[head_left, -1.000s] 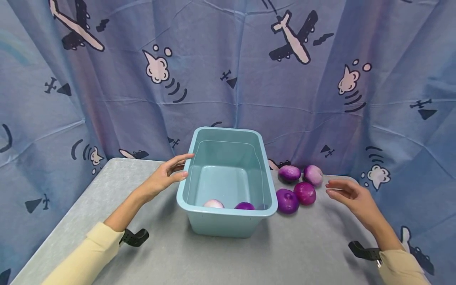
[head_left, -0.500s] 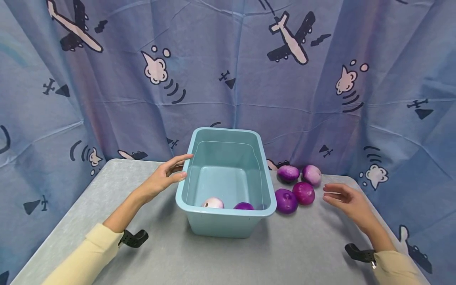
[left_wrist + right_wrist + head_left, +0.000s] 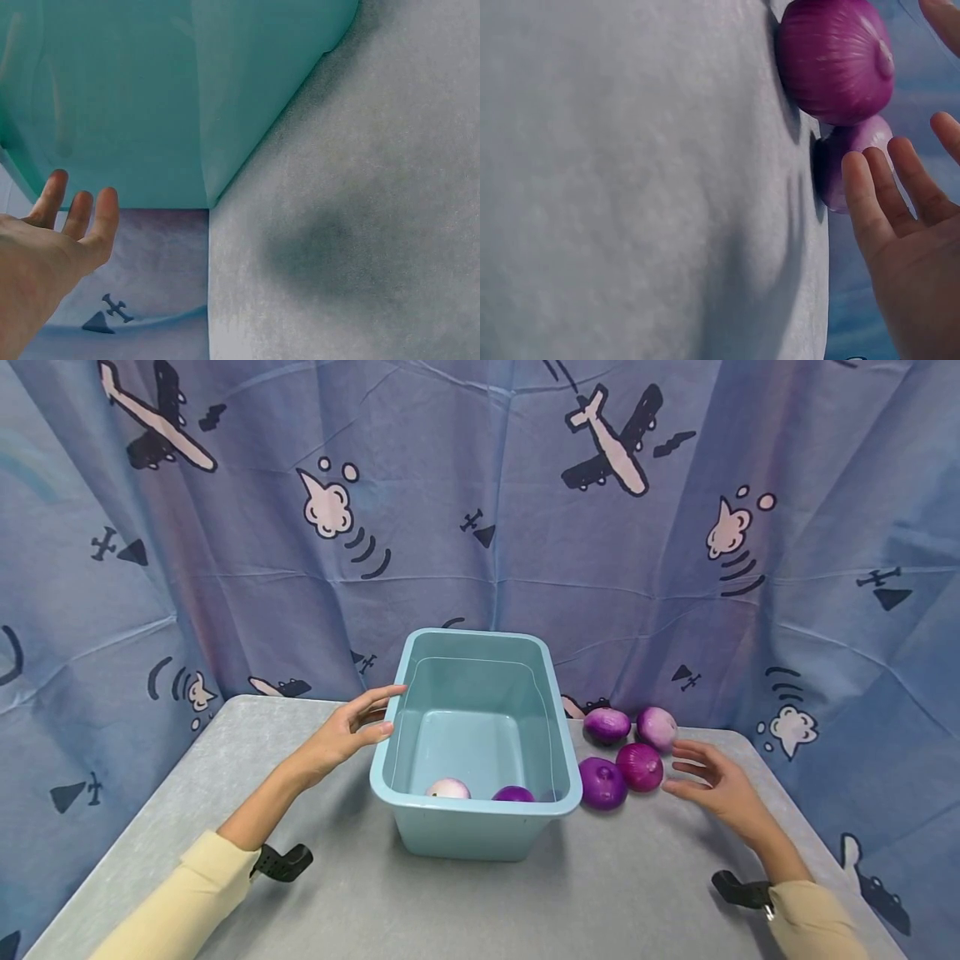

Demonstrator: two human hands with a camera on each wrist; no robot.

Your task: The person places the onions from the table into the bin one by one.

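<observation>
A light blue-green plastic tub [image 3: 480,808] stands mid-table. My left hand [image 3: 347,727] is at its left rim, thumb and fingertips right at the edge; the left wrist view has these loosely bent fingers [image 3: 105,225] beside the tub wall [image 3: 120,97]. Inside lie a pale onion [image 3: 448,788] and a purple onion [image 3: 513,794], partly hidden by the front rim. Right of the tub, a magenta onion [image 3: 640,767] is nearest my right hand [image 3: 716,783], whose fingers are spread and hold nothing. Beyond it sits a pale purple onion [image 3: 657,729], partly behind the fingers in the right wrist view.
Two more purple onions, one in front [image 3: 603,783] and one behind [image 3: 607,725], sit close by the tub's right side. A blue curtain [image 3: 480,527] with airplane prints hangs behind the grey table [image 3: 615,893]. Each wrist wears a black strap [image 3: 283,862].
My right hand has moved left toward the onions, its fingers coming close to the magenta one. The left hand stays at the tub's rim.
</observation>
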